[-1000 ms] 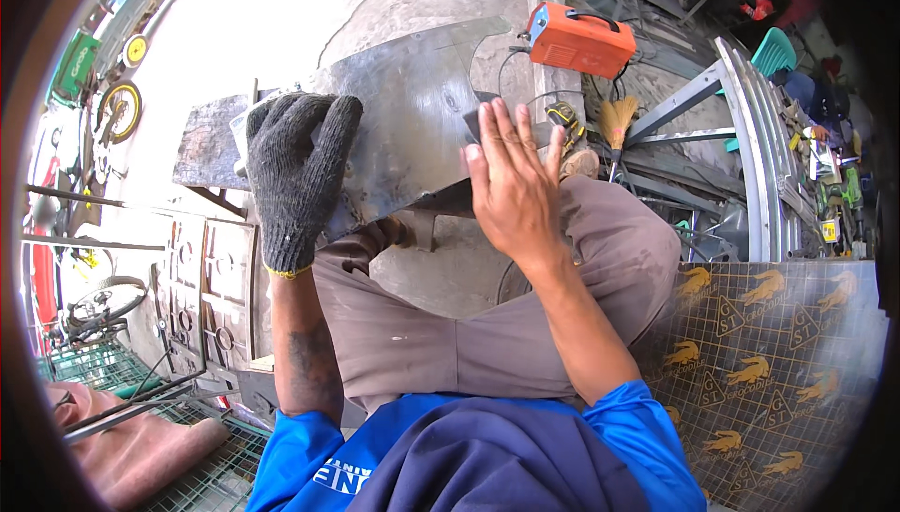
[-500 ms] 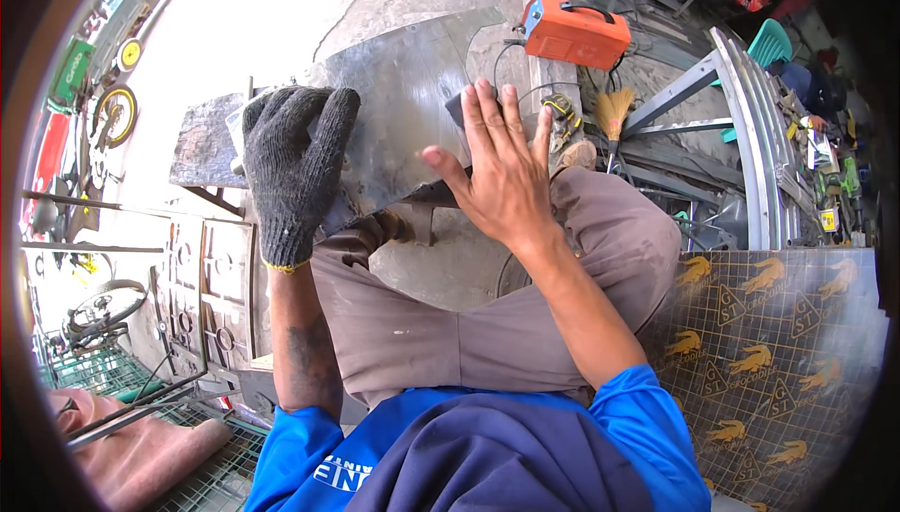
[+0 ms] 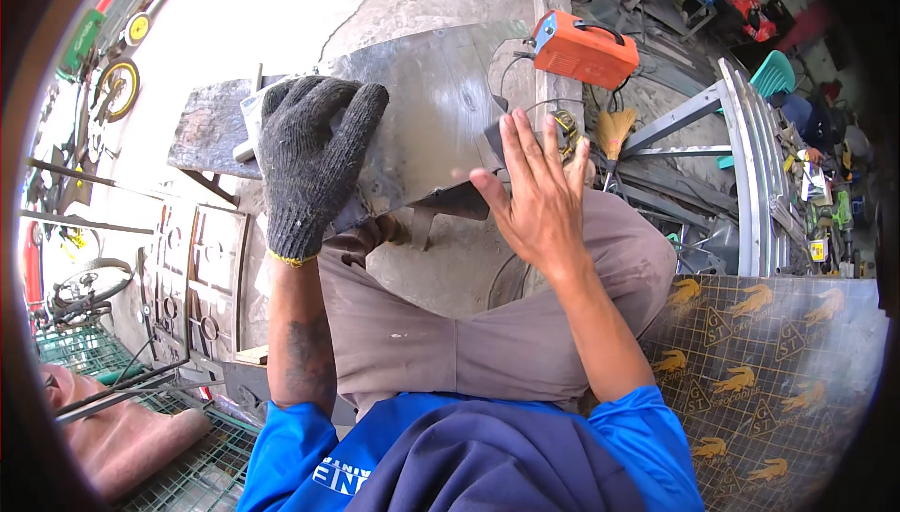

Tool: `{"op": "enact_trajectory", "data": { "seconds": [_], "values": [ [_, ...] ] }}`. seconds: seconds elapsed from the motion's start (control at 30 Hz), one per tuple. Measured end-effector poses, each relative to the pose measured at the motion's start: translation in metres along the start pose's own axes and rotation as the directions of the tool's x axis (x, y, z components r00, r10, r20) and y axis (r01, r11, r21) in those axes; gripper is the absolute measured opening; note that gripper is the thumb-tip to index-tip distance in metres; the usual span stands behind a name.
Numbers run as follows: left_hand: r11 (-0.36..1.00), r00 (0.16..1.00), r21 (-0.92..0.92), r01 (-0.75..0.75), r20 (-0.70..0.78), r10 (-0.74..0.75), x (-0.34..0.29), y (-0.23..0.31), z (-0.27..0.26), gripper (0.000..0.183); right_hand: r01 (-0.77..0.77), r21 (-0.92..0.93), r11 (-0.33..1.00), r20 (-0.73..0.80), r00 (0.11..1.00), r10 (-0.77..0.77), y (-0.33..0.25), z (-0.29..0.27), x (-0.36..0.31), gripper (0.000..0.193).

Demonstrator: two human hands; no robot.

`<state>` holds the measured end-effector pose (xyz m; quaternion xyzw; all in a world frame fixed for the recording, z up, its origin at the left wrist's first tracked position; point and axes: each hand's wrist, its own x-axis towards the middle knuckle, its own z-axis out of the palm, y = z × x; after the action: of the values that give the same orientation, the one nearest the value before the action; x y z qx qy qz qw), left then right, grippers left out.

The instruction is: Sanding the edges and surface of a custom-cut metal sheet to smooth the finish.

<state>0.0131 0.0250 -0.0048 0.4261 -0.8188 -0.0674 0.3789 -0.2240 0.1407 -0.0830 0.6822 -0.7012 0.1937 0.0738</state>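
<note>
A bare metal sheet [image 3: 427,118] lies in front of my knees, its surface shiny and smudged. My left hand [image 3: 319,156], in a dark grey knitted glove with a yellow cuff, is closed over the sheet's left side. A pale grey thing [image 3: 246,151] pokes out beside this hand; the glove hides most of it, so its kind is unclear. My bare right hand [image 3: 534,188] is at the sheet's right side, with fingers stretched out and thumb apart. A dark flat piece [image 3: 494,139] shows at its fingers, partly covered by them.
An orange machine [image 3: 586,50] with a black handle and cables stands beyond my right hand. Near it are a tape measure [image 3: 565,126] and a straw broom [image 3: 615,132]. A worn board [image 3: 211,128] lies left of the sheet. Metal frames [image 3: 741,165] stand at right.
My right hand has shifted right across the sheet, the dark piece moving with it. My gloved left hand and the sheet appear slightly farther right; the whole view has also shifted a little.
</note>
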Motion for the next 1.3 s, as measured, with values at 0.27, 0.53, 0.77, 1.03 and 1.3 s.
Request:
{"op": "enact_trajectory", "data": {
  "seconds": [0.27,0.53,0.77,1.03,1.3],
  "values": [
    [1.000,1.000,0.010,0.004,0.005,-0.004,0.010,0.003,0.002,0.024,0.004,-0.048,0.999,-0.035,0.999,-0.005,0.004,0.000,0.021,0.082],
    [1.000,0.999,0.002,-0.004,-0.032,0.004,0.013,0.001,0.007,0.032,0.075,-0.049,0.996,-0.028,0.997,-0.076,0.013,-0.005,0.010,0.079],
    [0.997,0.997,-0.036,0.074,-0.033,-0.075,0.016,-0.002,0.005,0.032,0.093,-0.064,0.994,0.004,0.996,-0.093,0.019,-0.005,-0.014,0.079],
    [0.998,0.998,-0.044,0.055,-0.024,-0.056,0.017,-0.010,0.007,0.033,0.071,-0.058,0.996,-0.039,0.997,-0.073,0.007,0.003,0.030,0.078],
    [0.999,0.999,-0.012,0.035,0.007,-0.035,0.014,-0.002,0.007,0.029,0.076,-0.080,0.994,-0.050,0.996,-0.080,0.013,0.002,0.031,0.080]
  ]
}}
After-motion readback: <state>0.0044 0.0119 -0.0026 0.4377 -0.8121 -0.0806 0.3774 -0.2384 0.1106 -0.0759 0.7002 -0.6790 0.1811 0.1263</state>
